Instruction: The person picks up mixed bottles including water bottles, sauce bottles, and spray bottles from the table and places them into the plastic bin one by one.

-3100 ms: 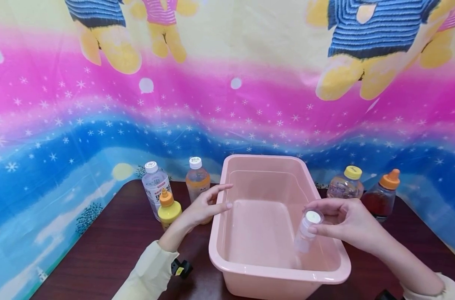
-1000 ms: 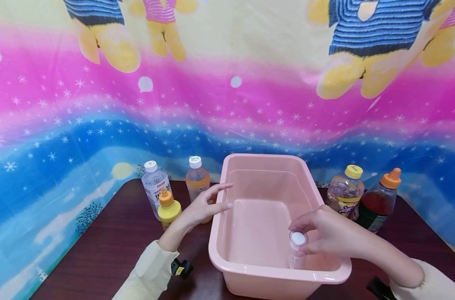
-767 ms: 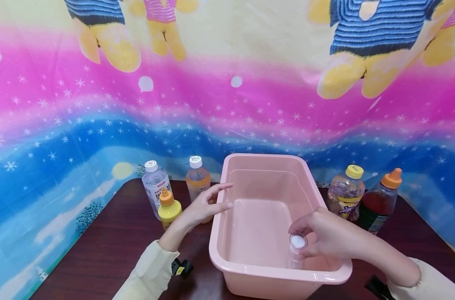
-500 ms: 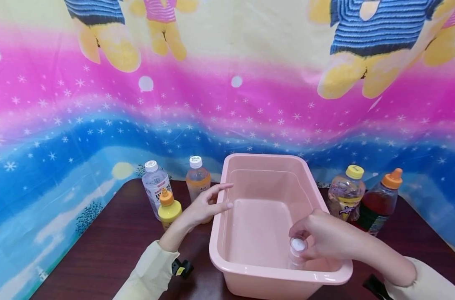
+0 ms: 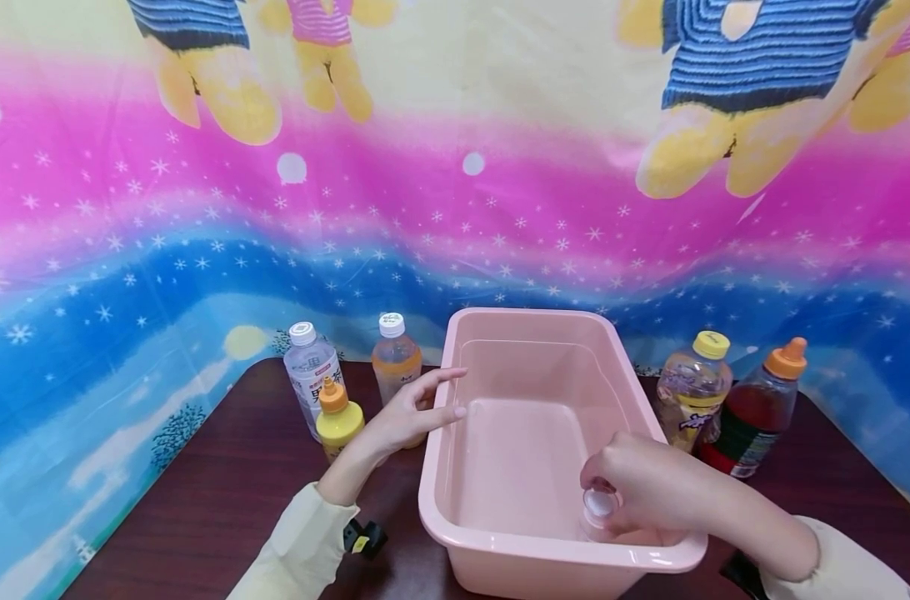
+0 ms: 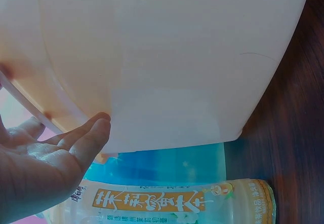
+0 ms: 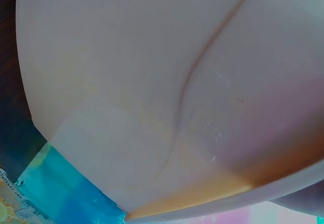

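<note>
One backdrop [image 5: 462, 208], one worktop [image 5: 192, 508], one tub [image 5: 545, 548], six capped bottles on count.
The backdrop hangs behind the worktop's far edge; the tub stands mid-worktop. Hands number two: the left hand [image 5: 406, 417] at the tub's left rim, fingers extended and holding nothing; the right hand [image 5: 650, 479] over the right rim, fingers curled round a bottle. Five bottles stand upright outside the tub. Toward the worktop's far right corner: one dark red bottle [image 5: 747, 421], one yellow-capped bottle [image 5: 692, 387]. Toward the far left corner: one white-labelled bottle [image 5: 309, 367], one orange-labelled bottle [image 5: 396, 362] nearer the tub, one yellow squeeze bottle [image 5: 340, 429] in front. The sixth, one small clear bottle [image 5: 601, 503], is gripped inside the tub near its near right corner; whether its base touches bottom cannot be determined.
</note>
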`<state>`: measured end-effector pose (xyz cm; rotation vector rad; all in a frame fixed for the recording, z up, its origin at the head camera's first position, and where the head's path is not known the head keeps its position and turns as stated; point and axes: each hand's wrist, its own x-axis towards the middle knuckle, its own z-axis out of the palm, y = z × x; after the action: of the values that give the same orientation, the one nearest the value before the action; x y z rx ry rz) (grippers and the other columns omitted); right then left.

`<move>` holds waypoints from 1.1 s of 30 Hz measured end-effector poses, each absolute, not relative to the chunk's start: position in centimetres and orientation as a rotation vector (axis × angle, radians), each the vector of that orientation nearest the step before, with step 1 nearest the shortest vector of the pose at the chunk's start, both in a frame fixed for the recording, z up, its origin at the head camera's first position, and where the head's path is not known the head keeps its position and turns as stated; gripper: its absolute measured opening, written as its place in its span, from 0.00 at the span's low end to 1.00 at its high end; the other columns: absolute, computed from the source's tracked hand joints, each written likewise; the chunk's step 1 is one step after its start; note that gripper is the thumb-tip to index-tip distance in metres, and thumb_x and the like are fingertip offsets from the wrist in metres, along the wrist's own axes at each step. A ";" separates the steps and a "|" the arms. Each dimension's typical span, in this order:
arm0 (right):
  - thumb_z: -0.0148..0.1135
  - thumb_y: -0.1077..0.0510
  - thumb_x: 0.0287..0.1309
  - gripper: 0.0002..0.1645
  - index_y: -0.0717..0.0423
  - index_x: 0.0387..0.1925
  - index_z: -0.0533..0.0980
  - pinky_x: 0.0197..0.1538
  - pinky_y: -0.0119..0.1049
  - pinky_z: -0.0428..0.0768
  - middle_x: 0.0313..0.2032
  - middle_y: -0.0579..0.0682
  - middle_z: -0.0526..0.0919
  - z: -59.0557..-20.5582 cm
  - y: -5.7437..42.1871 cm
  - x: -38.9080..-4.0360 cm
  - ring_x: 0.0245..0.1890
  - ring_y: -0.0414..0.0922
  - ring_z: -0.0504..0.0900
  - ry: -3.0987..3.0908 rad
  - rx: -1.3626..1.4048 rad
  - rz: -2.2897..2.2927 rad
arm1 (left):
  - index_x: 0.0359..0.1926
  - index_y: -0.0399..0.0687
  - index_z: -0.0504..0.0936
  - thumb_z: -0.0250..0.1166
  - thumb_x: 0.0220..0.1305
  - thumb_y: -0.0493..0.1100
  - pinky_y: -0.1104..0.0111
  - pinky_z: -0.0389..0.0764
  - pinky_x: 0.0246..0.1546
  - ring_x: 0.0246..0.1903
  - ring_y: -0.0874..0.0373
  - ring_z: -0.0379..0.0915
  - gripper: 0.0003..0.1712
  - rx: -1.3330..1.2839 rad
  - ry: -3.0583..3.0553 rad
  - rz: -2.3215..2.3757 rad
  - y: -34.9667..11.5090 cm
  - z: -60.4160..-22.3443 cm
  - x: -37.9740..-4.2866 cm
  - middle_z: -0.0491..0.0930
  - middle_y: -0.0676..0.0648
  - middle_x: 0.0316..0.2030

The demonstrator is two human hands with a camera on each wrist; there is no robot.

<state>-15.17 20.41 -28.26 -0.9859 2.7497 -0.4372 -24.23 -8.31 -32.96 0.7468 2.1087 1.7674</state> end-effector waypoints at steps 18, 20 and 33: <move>0.73 0.55 0.38 0.10 0.46 0.29 0.83 0.26 0.26 0.77 0.22 0.33 0.78 -28.4 20.4 -15.0 0.22 0.28 0.72 2.751 -1.007 -0.335 | 0.66 0.48 0.61 0.62 0.59 0.49 0.55 0.76 0.47 0.55 0.43 0.67 0.36 0.728 2.122 1.768 -8.2 -32.8 -24.0 0.65 0.36 0.59; 0.72 0.55 0.38 0.10 0.46 0.29 0.83 0.26 0.26 0.77 0.22 0.33 0.79 -28.2 20.5 -14.9 0.22 0.27 0.73 2.738 -0.977 -0.352 | 0.66 0.48 0.60 0.62 0.58 0.50 0.55 0.76 0.47 0.56 0.43 0.67 0.36 0.730 2.120 1.769 -8.2 -32.8 -24.0 0.65 0.36 0.59; 0.73 0.47 0.38 0.17 0.46 0.34 0.83 0.29 0.28 0.79 0.27 0.35 0.82 -26.9 21.4 -14.6 0.25 0.28 0.76 2.748 -0.914 -0.476 | 0.66 0.46 0.60 0.62 0.58 0.50 0.54 0.75 0.48 0.57 0.38 0.63 0.37 0.749 2.111 1.776 -8.3 -33.0 -24.1 0.63 0.35 0.61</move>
<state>-14.62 21.36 -26.92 -0.9136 2.7484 -0.4761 -24.09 -8.31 -33.03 0.7493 2.1112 1.7761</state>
